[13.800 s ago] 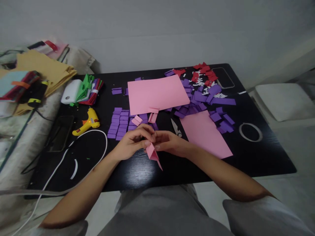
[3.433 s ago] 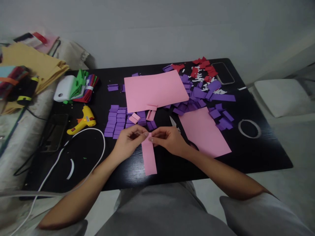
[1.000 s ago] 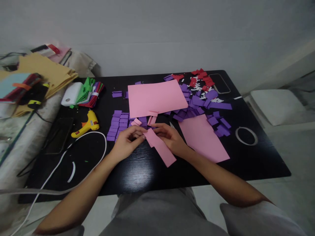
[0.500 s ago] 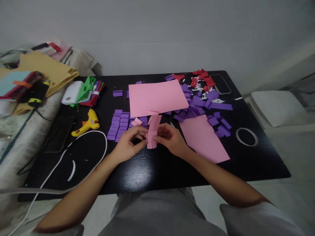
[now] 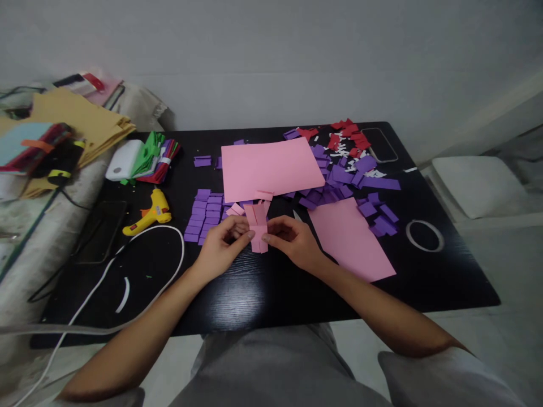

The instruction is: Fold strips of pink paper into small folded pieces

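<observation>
Between my two hands is a pink folded paper strip (image 5: 258,240), creased and slit at its lower end. My left hand (image 5: 224,240) pinches its left edge with thumb and fingers. On the opposite edge, my right hand (image 5: 292,240) grips it the same way. The strip's far part leans toward a large pink paper sheet (image 5: 271,167). Small pink folded pieces (image 5: 235,210) lie just beyond my left hand, beside rows of purple folded pieces (image 5: 203,215). A second pink sheet (image 5: 352,240) rests right of my right hand, with a pointed blade tip (image 5: 297,215) showing near it.
A yellow glue gun (image 5: 155,212) and a looping white cable (image 5: 183,249) occupy the left side. Purple paper pieces (image 5: 339,175) and red scraps (image 5: 354,135) are heaped at the back right. A roll of tape (image 5: 425,236) lies farther right, with a stool (image 5: 479,186) beyond the table.
The pink strip has turned from leaning right to facing me more squarely, its far end shifting left. My left thumb has moved onto its edge. Both hands stay in nearly the same place.
</observation>
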Demonstrator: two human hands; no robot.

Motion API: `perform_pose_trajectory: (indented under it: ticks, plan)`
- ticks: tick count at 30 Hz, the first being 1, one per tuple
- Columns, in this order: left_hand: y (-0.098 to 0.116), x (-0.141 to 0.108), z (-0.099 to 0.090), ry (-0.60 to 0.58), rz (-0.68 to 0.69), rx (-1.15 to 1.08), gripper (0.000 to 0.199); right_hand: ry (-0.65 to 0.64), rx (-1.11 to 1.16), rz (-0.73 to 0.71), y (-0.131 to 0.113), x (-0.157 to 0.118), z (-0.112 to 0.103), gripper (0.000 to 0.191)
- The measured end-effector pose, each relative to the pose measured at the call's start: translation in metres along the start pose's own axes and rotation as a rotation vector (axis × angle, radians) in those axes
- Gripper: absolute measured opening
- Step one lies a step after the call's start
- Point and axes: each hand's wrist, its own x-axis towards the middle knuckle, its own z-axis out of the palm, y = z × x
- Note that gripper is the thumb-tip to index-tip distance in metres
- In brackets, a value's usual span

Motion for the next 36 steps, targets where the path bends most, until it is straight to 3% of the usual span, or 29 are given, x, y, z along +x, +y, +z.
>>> perform_pose_trajectory:
  ticks: [4, 8, 14, 23, 36]
  plan:
    - [0.003, 0.001, -0.001, 0.059, -0.01, 0.0, 0.016, 0.001, -0.06, 0.002, -0.002, -0.001, -0.001, 0.029]
    - [0.006, 0.0, -0.003, 0.043, -0.004, 0.024, 0.019, -0.01, -0.131, 0.005, -0.002, -0.002, -0.001, 0.034]
    - [0.011, 0.002, -0.004, 0.02, 0.112, 0.096, 0.008, -0.069, -0.054, -0.039, 0.001, -0.001, -0.002, 0.044]
    - [0.009, 0.001, -0.006, -0.02, 0.192, 0.193, 0.008, -0.026, -0.094, -0.104, 0.002, -0.002, -0.002, 0.038]
    - [0.011, 0.0, -0.001, -0.054, 0.191, 0.174, 0.009, -0.003, -0.203, -0.167, 0.002, -0.003, -0.003, 0.021]
